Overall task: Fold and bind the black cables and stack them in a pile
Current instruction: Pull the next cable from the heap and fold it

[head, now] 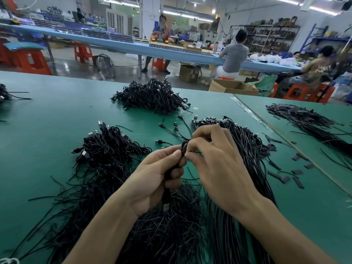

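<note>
Folded black cable [167, 195] (thin, looped) gripped by left hand [158, 176], pinched by right hand [215, 159].

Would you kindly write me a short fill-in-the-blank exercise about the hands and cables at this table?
The left hand grips a folded cable coloured ____.
The right hand pinches the same cable, so the number of hands holding it is ____.
The table surface is ____.
Missing words: black; two; green.
</note>
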Action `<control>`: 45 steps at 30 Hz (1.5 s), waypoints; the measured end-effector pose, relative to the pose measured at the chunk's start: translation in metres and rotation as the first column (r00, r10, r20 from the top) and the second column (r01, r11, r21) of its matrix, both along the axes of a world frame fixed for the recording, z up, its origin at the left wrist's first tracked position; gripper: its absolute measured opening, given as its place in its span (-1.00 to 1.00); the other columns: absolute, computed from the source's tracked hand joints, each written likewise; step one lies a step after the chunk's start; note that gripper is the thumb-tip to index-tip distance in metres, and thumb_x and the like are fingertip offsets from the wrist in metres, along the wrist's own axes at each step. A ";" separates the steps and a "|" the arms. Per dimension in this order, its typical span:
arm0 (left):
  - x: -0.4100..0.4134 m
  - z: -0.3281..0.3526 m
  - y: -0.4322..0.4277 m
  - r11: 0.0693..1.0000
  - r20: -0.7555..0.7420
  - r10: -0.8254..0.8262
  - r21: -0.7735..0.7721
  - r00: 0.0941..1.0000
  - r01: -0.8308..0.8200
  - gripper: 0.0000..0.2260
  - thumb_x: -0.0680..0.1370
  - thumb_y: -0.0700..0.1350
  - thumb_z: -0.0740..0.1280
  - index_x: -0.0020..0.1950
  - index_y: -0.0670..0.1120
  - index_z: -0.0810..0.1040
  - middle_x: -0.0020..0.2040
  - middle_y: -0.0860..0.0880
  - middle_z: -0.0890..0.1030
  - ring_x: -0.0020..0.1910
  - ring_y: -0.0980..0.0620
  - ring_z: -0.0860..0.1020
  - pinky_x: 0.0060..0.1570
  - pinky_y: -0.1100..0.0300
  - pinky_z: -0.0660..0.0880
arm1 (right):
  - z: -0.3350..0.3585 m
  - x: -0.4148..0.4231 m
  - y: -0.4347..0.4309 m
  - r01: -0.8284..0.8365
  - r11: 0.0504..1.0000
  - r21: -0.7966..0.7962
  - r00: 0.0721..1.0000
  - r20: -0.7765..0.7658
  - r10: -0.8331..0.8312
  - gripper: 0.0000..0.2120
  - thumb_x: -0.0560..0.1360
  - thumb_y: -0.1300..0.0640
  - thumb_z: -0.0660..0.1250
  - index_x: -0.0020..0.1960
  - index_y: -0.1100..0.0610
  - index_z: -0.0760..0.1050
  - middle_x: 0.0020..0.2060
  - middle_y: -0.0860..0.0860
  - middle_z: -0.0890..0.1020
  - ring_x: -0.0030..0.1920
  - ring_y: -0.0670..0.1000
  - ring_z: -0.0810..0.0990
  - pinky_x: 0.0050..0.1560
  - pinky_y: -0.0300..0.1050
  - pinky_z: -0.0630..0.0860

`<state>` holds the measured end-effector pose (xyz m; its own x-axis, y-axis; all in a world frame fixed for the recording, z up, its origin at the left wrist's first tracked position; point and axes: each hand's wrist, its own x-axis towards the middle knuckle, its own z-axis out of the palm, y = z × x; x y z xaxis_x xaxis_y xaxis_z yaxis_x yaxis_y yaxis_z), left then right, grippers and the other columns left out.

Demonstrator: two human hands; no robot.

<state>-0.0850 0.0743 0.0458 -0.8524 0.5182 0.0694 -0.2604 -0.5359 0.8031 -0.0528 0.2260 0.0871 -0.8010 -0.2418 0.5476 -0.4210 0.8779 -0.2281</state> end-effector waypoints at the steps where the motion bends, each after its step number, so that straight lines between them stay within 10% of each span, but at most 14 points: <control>1: 0.001 0.000 0.003 0.998 -0.005 0.057 0.004 0.998 -0.057 -0.84 0.57 -0.18 0.26 -0.01 -0.15 0.64 -0.27 -0.03 0.46 -0.42 0.16 0.35 -0.55 0.36 0.29 | -0.003 0.000 -0.001 0.017 0.999 -0.034 0.999 -0.032 -0.018 -0.95 0.56 0.11 0.36 -0.07 0.06 0.54 0.06 -0.08 0.43 0.12 -0.04 0.36 0.16 -0.10 0.41; 7: 0.005 0.002 0.010 0.944 -0.138 0.322 -0.027 0.937 -0.328 -0.83 0.50 -0.03 0.31 -0.24 0.04 0.66 -0.36 0.04 0.48 -0.45 0.18 0.37 -0.52 0.34 0.31 | -0.006 -0.001 -0.015 -0.029 0.904 -0.427 0.988 0.126 0.091 -0.84 0.57 0.13 0.38 -0.12 -0.08 0.48 -0.05 -0.21 0.44 0.01 -0.23 0.45 -0.02 -0.49 0.31; 22: 0.005 0.000 0.009 0.929 -0.191 0.359 -0.018 0.913 -0.369 -0.83 0.51 -0.04 0.29 -0.02 -0.13 0.53 -0.36 0.03 0.46 -0.43 0.16 0.37 -0.47 0.34 0.34 | 0.008 0.003 -0.018 -0.032 0.999 0.000 0.999 0.008 0.032 -0.85 0.59 0.01 0.20 -0.06 0.03 0.49 -0.11 -0.11 0.53 -0.05 -0.05 0.47 0.03 -0.14 0.45; 28: 0.001 -0.005 0.012 0.923 -0.243 0.383 0.072 0.891 -0.377 -0.69 0.53 -0.16 0.32 0.27 -0.14 0.50 -0.09 -0.06 0.58 -0.18 0.08 0.54 -0.21 0.26 0.51 | 0.004 -0.003 -0.015 -0.060 0.909 -0.413 0.990 0.091 0.107 -0.87 0.60 0.12 0.33 -0.13 -0.01 0.50 -0.21 -0.15 0.56 -0.18 -0.15 0.50 -0.17 -0.35 0.40; 32: 0.001 -0.006 0.007 0.791 -0.571 0.454 -0.094 0.684 -0.604 -0.71 0.54 -0.07 0.39 0.25 0.06 0.51 0.04 0.10 0.65 0.02 0.13 0.63 -0.03 0.31 0.54 | 0.007 -0.008 -0.010 -0.076 0.788 -0.611 0.953 0.187 0.237 -0.83 0.59 0.13 0.35 -0.18 0.00 0.55 -0.33 -0.16 0.59 -0.33 -0.19 0.47 -0.30 -0.22 0.45; 37: 0.000 -0.005 -0.005 0.457 -0.799 0.437 -0.197 0.412 -0.867 -0.88 0.49 0.21 0.41 -0.03 0.27 0.53 -0.18 0.28 0.50 -0.28 0.18 0.47 -0.29 0.43 0.36 | 0.009 -0.006 -0.006 -0.095 0.691 -0.717 0.876 0.269 0.400 -0.80 0.57 0.21 0.36 -0.19 0.02 0.59 -0.37 -0.20 0.59 -0.36 -0.25 0.47 -0.27 -0.42 0.40; 45: 0.000 -0.003 0.000 0.825 -0.555 0.396 -0.135 0.732 -0.548 -0.89 0.58 -0.18 0.33 0.05 -0.06 0.62 -0.14 -0.05 0.71 -0.15 0.02 0.66 -0.08 0.11 0.64 | 0.009 -0.010 0.002 -0.120 0.664 -0.738 0.828 0.295 0.477 -0.91 0.54 0.26 0.38 -0.11 0.19 0.64 -0.33 -0.09 0.62 -0.36 -0.26 0.47 -0.25 -0.41 0.42</control>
